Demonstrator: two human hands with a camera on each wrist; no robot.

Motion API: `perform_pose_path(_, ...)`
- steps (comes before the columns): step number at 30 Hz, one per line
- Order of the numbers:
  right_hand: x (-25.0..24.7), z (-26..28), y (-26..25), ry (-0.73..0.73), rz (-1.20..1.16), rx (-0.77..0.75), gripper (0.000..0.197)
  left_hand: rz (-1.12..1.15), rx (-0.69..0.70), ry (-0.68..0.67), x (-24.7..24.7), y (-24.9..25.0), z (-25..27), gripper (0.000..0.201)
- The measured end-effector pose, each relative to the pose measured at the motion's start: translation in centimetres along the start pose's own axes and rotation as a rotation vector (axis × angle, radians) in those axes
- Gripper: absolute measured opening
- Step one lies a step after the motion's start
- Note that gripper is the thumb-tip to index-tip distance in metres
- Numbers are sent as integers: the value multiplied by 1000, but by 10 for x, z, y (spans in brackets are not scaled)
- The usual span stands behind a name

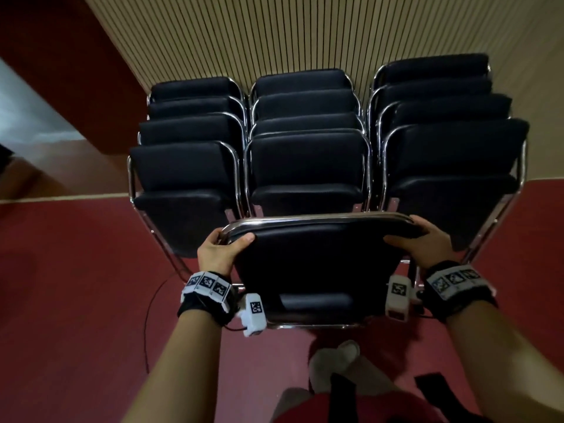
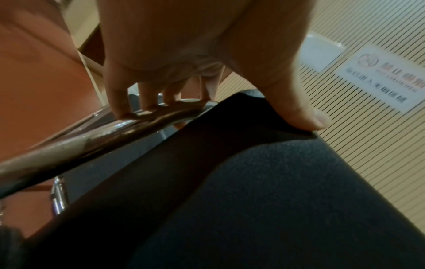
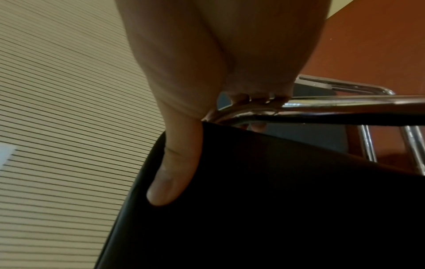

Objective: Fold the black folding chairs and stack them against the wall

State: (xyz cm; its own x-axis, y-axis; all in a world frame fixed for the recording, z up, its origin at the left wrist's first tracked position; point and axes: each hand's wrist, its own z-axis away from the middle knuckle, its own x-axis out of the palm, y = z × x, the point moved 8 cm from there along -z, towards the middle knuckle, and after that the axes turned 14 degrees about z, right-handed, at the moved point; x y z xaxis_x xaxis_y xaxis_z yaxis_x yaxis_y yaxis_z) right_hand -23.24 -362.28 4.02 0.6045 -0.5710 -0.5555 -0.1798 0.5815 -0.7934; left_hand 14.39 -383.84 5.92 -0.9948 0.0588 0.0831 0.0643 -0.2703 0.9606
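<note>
A folded black chair [image 1: 317,264] with a chrome frame is held up in front of me, its top rail toward the wall. My left hand [image 1: 221,248] grips the rail's left corner, fingers curled over the chrome tube [image 2: 128,125] and thumb pressed on the black padding [image 2: 276,200]. My right hand [image 1: 427,242] grips the right corner the same way, fingers hooked over the tube [image 3: 264,107], thumb lying on the padding [image 3: 276,200]. Three rows of folded black chairs [image 1: 308,154] lean against the slatted wall [image 1: 274,35] just beyond it.
Red carpet floor [image 1: 76,285] surrounds the stacks. A thin cable [image 1: 151,319] runs across the floor at my left. My foot in a light shoe [image 1: 332,361] stands below the held chair. A white sign [image 2: 386,80] hangs on the slatted wall.
</note>
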Motion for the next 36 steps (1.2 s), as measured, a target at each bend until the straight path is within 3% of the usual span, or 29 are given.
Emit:
perform_pose_path(6, 22, -39, -5, 0, 51, 104, 68, -12, -77, -3, 11, -19, -58, 31)
perform_pose_path(16, 67, -66, 28, 39, 102, 297, 91, -113, -207, -81, 17, -62, -137, 33)
perform_pose_path(23, 86, -75, 20, 105, 73, 355, 90, -166, -276, -143, 32, -64, -183, 34)
perform_pose_path(31, 94, -97, 13, 105, -14, 396, 88, -289, -295, -150, 40, -67, -202, 49)
perform_pose_path(36, 88, -116, 19, 106, 13, 386, 85, -354, -335, -167, 47, -81, -201, 72)
